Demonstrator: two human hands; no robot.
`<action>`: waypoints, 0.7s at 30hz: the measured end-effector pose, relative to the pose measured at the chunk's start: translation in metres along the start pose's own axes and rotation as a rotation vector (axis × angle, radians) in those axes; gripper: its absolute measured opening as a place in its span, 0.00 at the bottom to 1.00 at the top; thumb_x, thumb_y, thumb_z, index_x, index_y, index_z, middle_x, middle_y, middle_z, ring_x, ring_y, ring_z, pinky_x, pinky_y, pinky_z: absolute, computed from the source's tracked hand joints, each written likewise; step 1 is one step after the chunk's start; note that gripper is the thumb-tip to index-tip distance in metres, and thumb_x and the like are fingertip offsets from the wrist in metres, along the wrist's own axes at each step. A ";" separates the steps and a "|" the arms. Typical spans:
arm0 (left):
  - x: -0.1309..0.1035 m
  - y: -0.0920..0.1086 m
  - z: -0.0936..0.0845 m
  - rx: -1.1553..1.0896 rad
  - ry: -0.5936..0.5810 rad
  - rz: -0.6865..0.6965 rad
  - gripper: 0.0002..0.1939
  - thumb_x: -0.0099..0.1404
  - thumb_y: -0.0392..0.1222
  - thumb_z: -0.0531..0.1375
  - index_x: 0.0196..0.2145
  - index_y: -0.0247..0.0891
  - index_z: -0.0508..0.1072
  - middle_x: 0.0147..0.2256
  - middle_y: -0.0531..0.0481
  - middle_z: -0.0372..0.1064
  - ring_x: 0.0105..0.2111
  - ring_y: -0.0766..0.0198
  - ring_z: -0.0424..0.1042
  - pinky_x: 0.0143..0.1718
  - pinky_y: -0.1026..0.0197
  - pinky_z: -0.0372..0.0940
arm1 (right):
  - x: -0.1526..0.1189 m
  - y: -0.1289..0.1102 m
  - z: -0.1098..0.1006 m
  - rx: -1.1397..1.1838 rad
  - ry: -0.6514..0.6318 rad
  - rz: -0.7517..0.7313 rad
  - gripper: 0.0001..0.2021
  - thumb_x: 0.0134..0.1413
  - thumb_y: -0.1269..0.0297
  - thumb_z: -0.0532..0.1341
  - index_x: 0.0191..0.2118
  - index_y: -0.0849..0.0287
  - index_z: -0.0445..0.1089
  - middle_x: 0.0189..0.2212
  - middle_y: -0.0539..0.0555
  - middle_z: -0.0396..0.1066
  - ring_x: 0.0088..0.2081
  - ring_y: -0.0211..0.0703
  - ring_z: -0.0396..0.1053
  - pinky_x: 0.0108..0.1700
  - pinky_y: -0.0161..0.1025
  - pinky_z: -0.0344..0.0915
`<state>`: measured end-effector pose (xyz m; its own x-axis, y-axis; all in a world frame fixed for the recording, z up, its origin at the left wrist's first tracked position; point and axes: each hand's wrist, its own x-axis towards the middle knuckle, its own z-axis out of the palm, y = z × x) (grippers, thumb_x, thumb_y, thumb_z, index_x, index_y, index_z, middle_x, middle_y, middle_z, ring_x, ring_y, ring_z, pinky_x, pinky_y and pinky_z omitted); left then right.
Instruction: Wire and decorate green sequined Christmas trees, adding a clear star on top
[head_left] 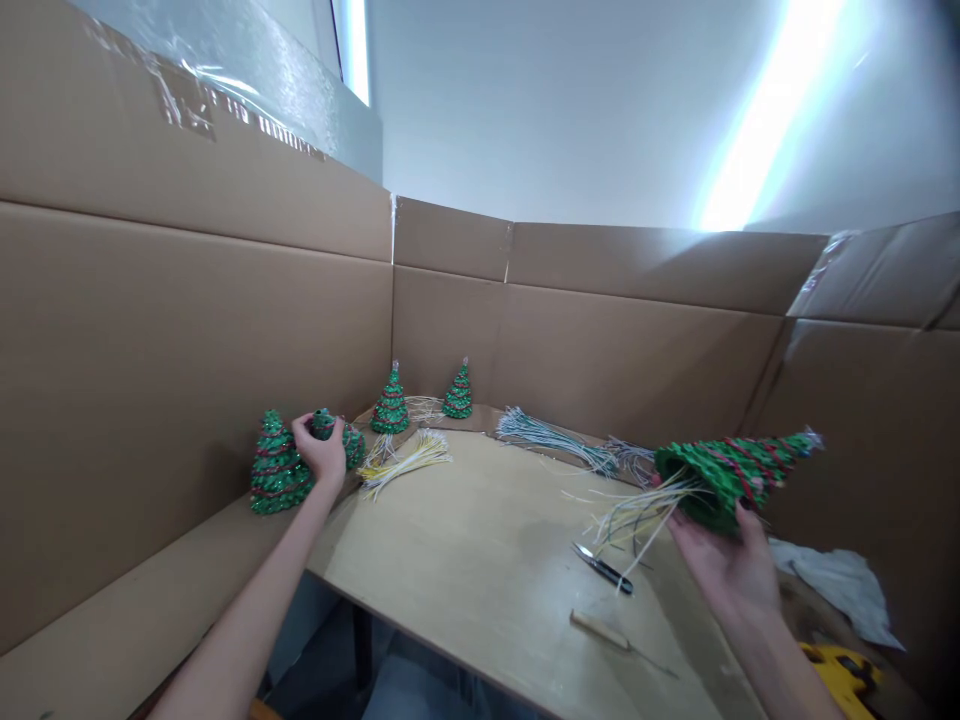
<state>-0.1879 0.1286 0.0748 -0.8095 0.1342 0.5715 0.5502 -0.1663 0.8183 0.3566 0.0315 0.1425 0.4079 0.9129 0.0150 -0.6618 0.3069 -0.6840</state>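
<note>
At the left of the head view, my left hand (322, 448) has its thumb and fingers curled round the top of a small green Christmas tree (352, 446). Another green tree with red garland (276, 470) stands just left of that hand. Off to the right, my right hand (724, 570) holds a decorated Christmas tree (739, 475) tipped on its side, its clear tip pointing right. From that tree's hollow base, a spray of white, yellow and dark wires (637, 510) hangs out over the table.
Two small trees (391, 402) (458, 392) stand at the back. Bundles of yellow-white wires (409, 460) and bluish wires (555, 440) lie on the table (465, 540). Snips (604, 570), a wooden-handled awl (600, 630), white cloth (836, 585) and a yellow tool (836, 675) lie right. Cardboard walls (637, 360) surround it.
</note>
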 end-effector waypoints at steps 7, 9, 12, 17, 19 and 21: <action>-0.001 0.014 0.001 -0.100 0.071 -0.051 0.21 0.70 0.47 0.62 0.57 0.37 0.69 0.56 0.41 0.68 0.52 0.51 0.72 0.52 0.43 0.70 | -0.005 -0.008 -0.011 0.011 0.016 -0.007 0.22 0.50 0.56 0.64 0.49 0.61 0.75 0.53 0.64 0.76 0.59 0.60 0.70 0.72 0.62 0.48; 0.000 0.024 0.002 -0.136 0.034 -0.057 0.21 0.70 0.47 0.62 0.57 0.37 0.69 0.56 0.41 0.67 0.53 0.51 0.71 0.53 0.42 0.70 | -0.006 -0.011 -0.013 0.022 0.020 -0.016 0.22 0.50 0.56 0.64 0.50 0.61 0.75 0.54 0.63 0.75 0.59 0.60 0.70 0.71 0.62 0.49; -0.002 0.046 0.007 -0.218 -0.104 -0.062 0.21 0.70 0.46 0.62 0.57 0.37 0.69 0.55 0.42 0.69 0.52 0.52 0.72 0.52 0.43 0.70 | -0.006 -0.012 -0.014 0.035 0.002 -0.042 0.24 0.48 0.56 0.65 0.51 0.61 0.74 0.55 0.64 0.74 0.59 0.60 0.70 0.69 0.64 0.53; -0.036 0.086 0.022 -0.386 -0.530 -0.104 0.19 0.70 0.46 0.62 0.55 0.36 0.70 0.52 0.43 0.71 0.48 0.55 0.74 0.48 0.47 0.73 | -0.006 -0.010 -0.014 0.039 -0.030 -0.068 0.24 0.46 0.56 0.67 0.50 0.60 0.75 0.52 0.61 0.76 0.58 0.58 0.72 0.68 0.62 0.57; -0.060 0.098 0.026 -0.433 -0.734 -0.139 0.18 0.71 0.46 0.62 0.54 0.36 0.70 0.51 0.43 0.71 0.46 0.56 0.75 0.46 0.48 0.74 | -0.006 -0.009 -0.014 0.037 -0.030 -0.062 0.24 0.45 0.55 0.67 0.49 0.59 0.75 0.51 0.60 0.77 0.56 0.58 0.73 0.67 0.62 0.58; -0.087 0.108 0.026 -0.469 -0.933 -0.168 0.17 0.71 0.46 0.62 0.54 0.36 0.71 0.50 0.43 0.72 0.45 0.56 0.75 0.45 0.49 0.74 | -0.006 -0.008 -0.014 0.033 -0.035 -0.055 0.23 0.45 0.55 0.67 0.49 0.59 0.75 0.50 0.60 0.78 0.55 0.59 0.74 0.66 0.63 0.60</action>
<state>-0.0526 0.1244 0.1153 -0.2800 0.8551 0.4364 0.1506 -0.4098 0.8997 0.3684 0.0195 0.1377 0.4219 0.9033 0.0776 -0.6599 0.3647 -0.6569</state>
